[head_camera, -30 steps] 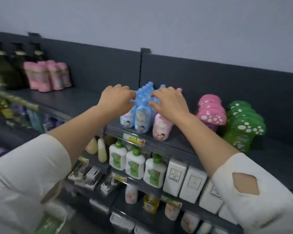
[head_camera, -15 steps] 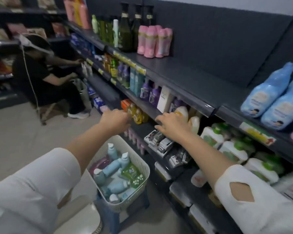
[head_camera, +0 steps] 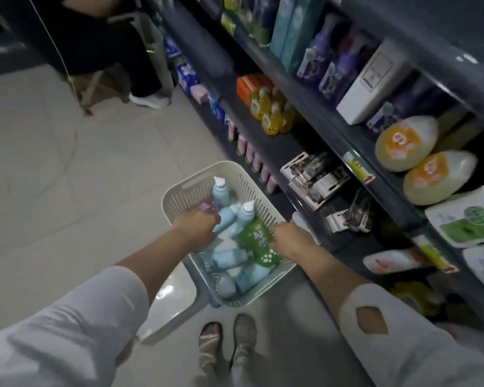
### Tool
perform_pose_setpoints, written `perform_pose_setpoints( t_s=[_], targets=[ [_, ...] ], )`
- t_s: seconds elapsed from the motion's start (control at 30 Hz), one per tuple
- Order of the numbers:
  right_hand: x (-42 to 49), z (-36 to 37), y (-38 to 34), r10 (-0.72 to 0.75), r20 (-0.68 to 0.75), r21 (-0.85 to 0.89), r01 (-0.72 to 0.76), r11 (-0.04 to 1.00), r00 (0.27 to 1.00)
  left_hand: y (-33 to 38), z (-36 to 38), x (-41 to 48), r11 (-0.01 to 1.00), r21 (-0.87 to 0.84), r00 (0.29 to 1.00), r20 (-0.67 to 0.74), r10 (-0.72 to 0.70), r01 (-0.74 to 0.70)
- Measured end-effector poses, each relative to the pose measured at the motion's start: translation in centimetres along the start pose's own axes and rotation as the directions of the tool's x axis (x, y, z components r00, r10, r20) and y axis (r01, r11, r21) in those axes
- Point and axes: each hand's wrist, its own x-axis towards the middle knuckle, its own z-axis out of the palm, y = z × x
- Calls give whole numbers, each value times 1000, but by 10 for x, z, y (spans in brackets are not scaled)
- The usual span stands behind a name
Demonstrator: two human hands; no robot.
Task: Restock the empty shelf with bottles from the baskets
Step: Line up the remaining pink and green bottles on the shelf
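A white slatted basket (head_camera: 196, 180) stands on a low stool by the shelf foot, filled with several light blue bottles (head_camera: 229, 258) and a green bottle (head_camera: 256, 234). My left hand (head_camera: 197, 226) reaches into the basket's left side, its fingers curled on a light blue bottle (head_camera: 227, 217). Over the basket's right side, my right hand (head_camera: 289, 237) closes its fingers on the green bottle. How firm either grip is stays unclear through the blur.
Dark shelves (head_camera: 313, 113) run along the right with yellow bottles (head_camera: 271, 113), purple bottles, white boxes and pale round packs (head_camera: 405, 141). A person in black (head_camera: 95, 32) sits on a stool at the far left. My feet (head_camera: 227, 342) stand on the tiled floor.
My view dropped from the top shelf down to the basket. Both hands left the blue bottles on the shelf and came down into the basket onto bottles.
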Motion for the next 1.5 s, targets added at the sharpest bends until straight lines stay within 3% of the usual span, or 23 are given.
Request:
perform_pose_setpoints(
  t_s=[0.17, 0.33, 0.43, 0.53, 0.7, 0.93, 1.07, 1.37, 1.5],
  targets=[
    [51, 44, -7, 36, 70, -62, -32, 998, 997, -12, 47, 35, 995, -81, 995, 87, -46, 53],
    [93, 84, -7, 145, 121, -45, -140, 989, 982, -23, 79, 86, 980, -166, 992, 75, -102, 113],
    [111, 110, -5, 221, 235, -48, -216, 975, 946, -33, 91, 121, 958, -249, 989, 66, -131, 143],
    [123, 132, -4, 319, 294, -14, -330, 944, 901, -49, 105, 153, 945, -272, 978, 148, -147, 183],
    [137, 152, -6, 344, 168, 0, -349, 937, 924, -65, 140, 184, 965, -152, 942, 293, -163, 214],
    [139, 154, -2, 271, 69, -78, -265, 961, 960, -78, 174, 205, 917, -245, 934, 254, -252, 314],
    [142, 151, -3, 254, 53, -56, -252, 966, 966, -74, 184, 214, 888, -258, 903, 312, -297, 381],
    [137, 132, 0, 247, 89, 82, -255, 964, 965, -68, 150, 201, 936, -154, 933, 226, -280, 318],
    [127, 117, 4, 243, 67, 181, -252, 951, 968, -59, 122, 186, 951, -110, 955, 101, -279, 290]
  ],
)
